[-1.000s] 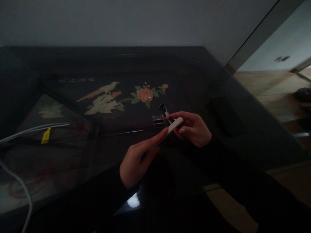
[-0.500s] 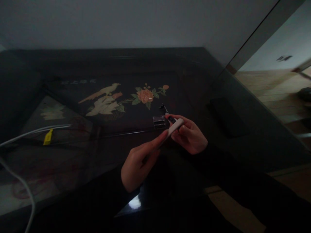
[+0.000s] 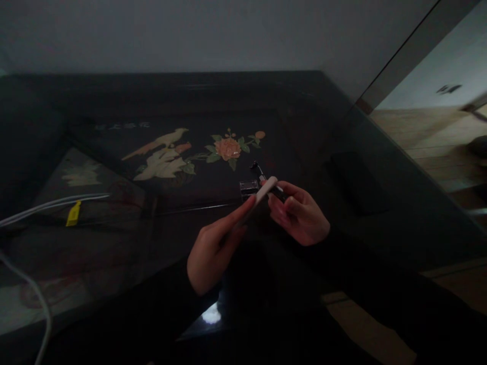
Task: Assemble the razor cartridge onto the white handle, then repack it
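We count two hands; the left hand point(image 3: 211, 253) pinches one pale bar point(image 3: 266, 188), mid-scene; the right hand point(image 3: 302, 213) grips one dark piece point(image 3: 279, 193) just right; one clear case point(image 3: 248, 185) lies farther left, contents unclear.

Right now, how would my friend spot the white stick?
Find the dark table, then its orange flower. Nearer the wearer, the left hand holds the white stick, slanting up beside the right hand. It's long and pale, whereas the piece in the right hand is dark.
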The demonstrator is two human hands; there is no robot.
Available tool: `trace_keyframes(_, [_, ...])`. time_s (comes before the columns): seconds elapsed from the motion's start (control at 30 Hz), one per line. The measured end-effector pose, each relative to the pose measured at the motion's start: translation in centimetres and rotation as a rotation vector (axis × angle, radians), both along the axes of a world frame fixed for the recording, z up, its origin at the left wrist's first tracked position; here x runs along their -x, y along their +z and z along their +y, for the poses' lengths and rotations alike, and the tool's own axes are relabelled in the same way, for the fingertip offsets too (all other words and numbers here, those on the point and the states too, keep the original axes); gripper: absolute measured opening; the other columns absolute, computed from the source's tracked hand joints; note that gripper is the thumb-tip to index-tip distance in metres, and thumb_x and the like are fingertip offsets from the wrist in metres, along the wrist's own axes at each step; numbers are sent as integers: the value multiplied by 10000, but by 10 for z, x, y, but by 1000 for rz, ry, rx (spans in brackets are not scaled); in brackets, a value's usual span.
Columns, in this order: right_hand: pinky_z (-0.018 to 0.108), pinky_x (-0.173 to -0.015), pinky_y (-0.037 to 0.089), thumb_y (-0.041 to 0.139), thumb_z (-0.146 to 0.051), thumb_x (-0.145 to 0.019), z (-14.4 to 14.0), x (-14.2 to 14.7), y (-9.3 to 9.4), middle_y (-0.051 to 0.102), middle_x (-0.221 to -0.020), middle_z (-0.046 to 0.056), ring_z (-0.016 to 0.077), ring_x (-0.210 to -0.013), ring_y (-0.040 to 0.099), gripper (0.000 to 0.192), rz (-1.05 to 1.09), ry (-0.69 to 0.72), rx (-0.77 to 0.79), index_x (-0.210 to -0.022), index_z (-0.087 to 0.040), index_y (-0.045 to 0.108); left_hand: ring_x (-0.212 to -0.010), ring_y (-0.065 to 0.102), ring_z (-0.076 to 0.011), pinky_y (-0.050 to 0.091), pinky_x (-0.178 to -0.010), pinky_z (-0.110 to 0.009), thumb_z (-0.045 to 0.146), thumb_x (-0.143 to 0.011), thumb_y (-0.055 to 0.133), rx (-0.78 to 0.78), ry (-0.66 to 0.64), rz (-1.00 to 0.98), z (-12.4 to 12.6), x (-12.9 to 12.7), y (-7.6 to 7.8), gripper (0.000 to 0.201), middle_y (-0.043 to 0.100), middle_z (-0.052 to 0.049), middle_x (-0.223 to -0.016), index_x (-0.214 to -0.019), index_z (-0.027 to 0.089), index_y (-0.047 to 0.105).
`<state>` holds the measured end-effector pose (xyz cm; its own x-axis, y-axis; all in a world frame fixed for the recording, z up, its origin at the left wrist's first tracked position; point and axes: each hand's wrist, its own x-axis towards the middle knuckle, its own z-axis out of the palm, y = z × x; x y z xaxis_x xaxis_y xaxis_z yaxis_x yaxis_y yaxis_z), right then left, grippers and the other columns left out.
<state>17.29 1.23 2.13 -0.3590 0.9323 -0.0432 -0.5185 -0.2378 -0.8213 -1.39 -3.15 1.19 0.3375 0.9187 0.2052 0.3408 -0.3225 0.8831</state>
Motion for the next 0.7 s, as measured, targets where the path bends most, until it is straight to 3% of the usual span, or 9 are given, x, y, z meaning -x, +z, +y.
trace_keyframes(0.4, [183,-363,213,837,-406,-575,-1,7,1,467,-489,-90,28,-387,332,405,-12,-77,27,-869,-178,676,-1228,544,-190,419,-1072,-349,150,-914,464,45,-9,-50,-3,-4,1,522,506,-20,-1399,-1419,257,388])
trace_keyframes(0.7, [186,-361,203,840,-401,-566,-1,9,5,454,-479,-91,24,-383,291,434,-18,-122,50,-905,-176,691,-1231,538,-163,432,-1055,-285,124,-914,452,0,-63,-57,-8,-8,3,520,499,-10,-1397,-1414,259,396])
